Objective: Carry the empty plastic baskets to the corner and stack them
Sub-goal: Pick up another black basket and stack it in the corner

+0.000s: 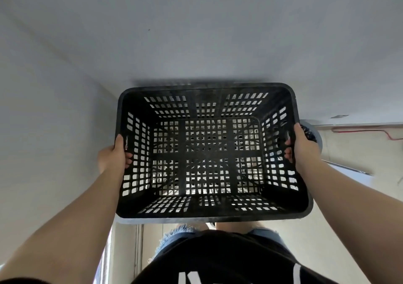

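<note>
One black plastic basket (pixel 207 153) is held level at the centre of the head view, in front of the torso, with its open top towards the camera and nothing inside it. The left hand (pixel 113 156) is clamped on the short wall at 9 o'clock, thumb laid over the rim and fingertips curled in through the handle slot. The right hand (pixel 302 146) grips the opposite wall at 3 o'clock in the same way. Pale wall (pixel 196 33) fills the view from 10 to 2 o'clock, and the basket's far rim lies close against it; whether another basket waits below cannot be told through the lattice.

For the step to go well, the basket should be kept level and square to the wall, lowered straight down so that it nests rather than jams, and both grips released together only once the weight is taken from below. Fingers hooked through the slots may be pinched if a lower rim meets them.

Counted: one basket, two hands, one dark round object (pixel 309 134) partly hidden behind the right hand.
</note>
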Tool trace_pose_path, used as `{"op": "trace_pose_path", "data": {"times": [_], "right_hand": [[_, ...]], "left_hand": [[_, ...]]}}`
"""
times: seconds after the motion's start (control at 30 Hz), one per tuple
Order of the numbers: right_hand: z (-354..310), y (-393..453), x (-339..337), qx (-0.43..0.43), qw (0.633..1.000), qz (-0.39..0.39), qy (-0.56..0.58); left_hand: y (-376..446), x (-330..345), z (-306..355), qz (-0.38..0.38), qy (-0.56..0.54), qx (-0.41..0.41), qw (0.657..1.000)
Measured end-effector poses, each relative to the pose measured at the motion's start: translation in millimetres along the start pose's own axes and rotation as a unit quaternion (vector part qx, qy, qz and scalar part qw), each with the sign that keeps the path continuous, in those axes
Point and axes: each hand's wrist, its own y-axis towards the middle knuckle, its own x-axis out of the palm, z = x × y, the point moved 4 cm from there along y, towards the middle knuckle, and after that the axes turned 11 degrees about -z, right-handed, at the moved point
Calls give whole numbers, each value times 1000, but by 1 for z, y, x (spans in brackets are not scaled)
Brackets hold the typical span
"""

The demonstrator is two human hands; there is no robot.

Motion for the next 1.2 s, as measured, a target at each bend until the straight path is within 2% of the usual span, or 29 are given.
{"op": "trace_pose_path", "data": {"times": [0.4, 0.7, 0.83, 0.97, 1.2], "right_hand": [[-5, 1, -3, -9, 1000, 1, 19], [-3, 7, -3, -8, 1000, -22, -19], [-1, 9, -3, -20, 998, -32, -57], [4, 5, -6, -81, 987, -22, -138], [2, 1, -4, -81, 988, -62, -116]], "left_hand": [[0, 2, -4, -11, -18, 0, 1000], [1, 6, 0, -37, -55, -24, 998], [0, 4, -7, -51, -32, -11, 998], [-6, -3, -14, -63, 24, 32, 997], [-10, -10, -17, -60, 32, 47, 997]]}}
